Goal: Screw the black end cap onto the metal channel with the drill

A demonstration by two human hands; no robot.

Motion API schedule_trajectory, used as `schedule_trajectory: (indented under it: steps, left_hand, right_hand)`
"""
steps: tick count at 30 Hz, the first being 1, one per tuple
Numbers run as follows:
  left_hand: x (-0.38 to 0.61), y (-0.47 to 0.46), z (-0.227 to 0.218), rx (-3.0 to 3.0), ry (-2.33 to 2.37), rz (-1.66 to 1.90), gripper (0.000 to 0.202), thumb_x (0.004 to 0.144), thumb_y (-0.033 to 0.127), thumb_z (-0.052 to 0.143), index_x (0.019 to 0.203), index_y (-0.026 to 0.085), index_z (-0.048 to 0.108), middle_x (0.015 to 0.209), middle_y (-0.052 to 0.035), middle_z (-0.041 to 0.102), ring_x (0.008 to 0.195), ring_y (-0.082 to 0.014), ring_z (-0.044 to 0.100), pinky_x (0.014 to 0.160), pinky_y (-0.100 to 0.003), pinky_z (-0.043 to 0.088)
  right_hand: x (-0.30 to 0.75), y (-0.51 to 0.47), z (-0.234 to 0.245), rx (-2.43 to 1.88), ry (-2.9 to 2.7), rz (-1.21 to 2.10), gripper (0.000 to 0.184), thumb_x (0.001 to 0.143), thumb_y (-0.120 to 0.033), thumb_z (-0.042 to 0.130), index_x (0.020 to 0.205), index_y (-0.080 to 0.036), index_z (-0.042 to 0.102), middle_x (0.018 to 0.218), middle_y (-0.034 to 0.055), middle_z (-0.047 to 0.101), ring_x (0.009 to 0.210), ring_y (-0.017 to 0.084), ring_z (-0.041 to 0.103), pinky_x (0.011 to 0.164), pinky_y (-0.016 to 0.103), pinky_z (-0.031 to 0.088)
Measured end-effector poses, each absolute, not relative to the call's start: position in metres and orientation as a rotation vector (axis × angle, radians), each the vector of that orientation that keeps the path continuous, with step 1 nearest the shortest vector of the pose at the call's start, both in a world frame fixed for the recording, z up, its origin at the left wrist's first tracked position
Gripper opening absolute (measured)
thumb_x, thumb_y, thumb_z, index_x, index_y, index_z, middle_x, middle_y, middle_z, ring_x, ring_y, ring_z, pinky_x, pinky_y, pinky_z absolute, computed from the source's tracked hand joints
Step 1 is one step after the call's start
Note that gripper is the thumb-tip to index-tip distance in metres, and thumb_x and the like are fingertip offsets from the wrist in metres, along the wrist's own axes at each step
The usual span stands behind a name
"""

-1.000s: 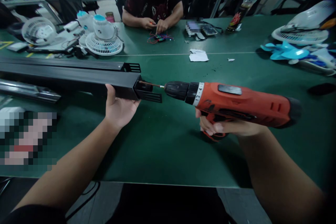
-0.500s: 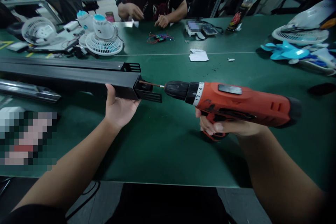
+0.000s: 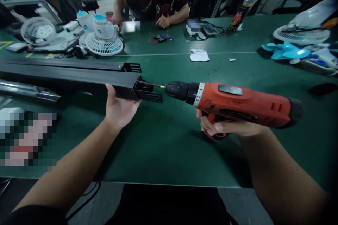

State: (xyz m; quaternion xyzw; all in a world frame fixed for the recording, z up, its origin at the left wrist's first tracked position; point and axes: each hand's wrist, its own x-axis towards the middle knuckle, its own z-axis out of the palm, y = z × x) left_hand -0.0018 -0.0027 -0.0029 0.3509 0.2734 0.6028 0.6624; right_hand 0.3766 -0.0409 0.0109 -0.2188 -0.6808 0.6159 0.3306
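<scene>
My left hand supports the near end of a long black rectangular tube from below, its thumb up against the side and the other fingers hidden underneath. A slotted black tab sticks out from the tube's open end. On the right, my right hand is wrapped round the handle of a red cordless drill. The drill lies level, its black chuck facing left. From the chuck a long thin bit reaches into the tube's end; whether its tip meets a screw is hidden.
Behind the tube lies a second black tube; a shiny metal tube is at the left. White fan parts and blue fan blades lie farther back. Across the green table sits a person, near a wired circuit board.
My hands, the drill and the black tube look almost unmoved. Across the table, one of the person's hands has shifted to the left, towards the white fan parts.
</scene>
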Motion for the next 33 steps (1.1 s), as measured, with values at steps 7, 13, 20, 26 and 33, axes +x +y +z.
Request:
schedule_trajectory:
  steps: [7, 13, 20, 26, 33]
  left_hand:
    - [-0.0013, -0.0025, -0.0022, 0.809, 0.653, 1.378, 0.09, 0.096, 0.093, 0.079, 0.157, 0.027, 0.078, 0.179, -0.0106, 0.068, 0.186, -0.043, 0.035, 0.147, -0.054, 0.044]
    - [-0.0013, -0.0027, -0.0019, 0.779, 0.631, 1.362, 0.085, 0.103, 0.091, 0.073, 0.167, 0.035, 0.072, 0.174, -0.0051, 0.073, 0.187, -0.0373, 0.035, 0.147, -0.054, 0.043]
    - [-0.0013, -0.0016, -0.0033, 0.803, 0.654, 1.377, 0.089, 0.099, 0.094, 0.074, 0.163, 0.032, 0.075, 0.175, -0.0091, 0.072, 0.186, -0.0418, 0.036, 0.146, -0.054, 0.043]
    - [-0.0027, -0.0016, -0.0049, 0.813, 0.623, 1.361, 0.085, 0.102, 0.092, 0.072, 0.166, 0.036, 0.071, 0.175, -0.0049, 0.072, 0.186, -0.0401, 0.035, 0.148, -0.054, 0.042]
    - [-0.0018, -0.002, -0.003, 0.788, 0.631, 1.371, 0.089, 0.101, 0.091, 0.075, 0.167, 0.031, 0.071, 0.177, -0.0078, 0.07, 0.187, -0.0397, 0.034, 0.15, -0.055, 0.038]
  right_hand:
    - [0.3761, -0.0406, 0.0103, -0.578, -1.777, 1.595, 0.039, 0.101, -0.046, 0.095, 0.133, -0.027, 0.084, 0.072, -0.0029, 0.073, 0.058, 0.02, 0.073, 0.061, 0.037, 0.07]
    - [0.3743, -0.0417, 0.0152, -0.578, -1.756, 1.617, 0.034, 0.103, -0.043, 0.094, 0.13, -0.026, 0.083, 0.072, -0.0024, 0.073, 0.053, 0.018, 0.068, 0.054, 0.035, 0.067]
    - [0.3738, -0.0415, 0.0139, -0.569, -1.741, 1.627, 0.034, 0.102, -0.042, 0.095, 0.129, -0.025, 0.083, 0.072, -0.0024, 0.073, 0.053, 0.018, 0.067, 0.052, 0.034, 0.066]
    - [0.3731, -0.0419, 0.0135, -0.564, -1.741, 1.642, 0.034, 0.103, -0.044, 0.094, 0.129, -0.026, 0.083, 0.073, -0.0031, 0.072, 0.056, 0.018, 0.069, 0.055, 0.034, 0.066]
    - [0.3736, -0.0414, 0.0124, -0.55, -1.739, 1.655, 0.035, 0.103, -0.043, 0.094, 0.131, -0.027, 0.082, 0.073, -0.0037, 0.072, 0.056, 0.017, 0.067, 0.057, 0.034, 0.067]
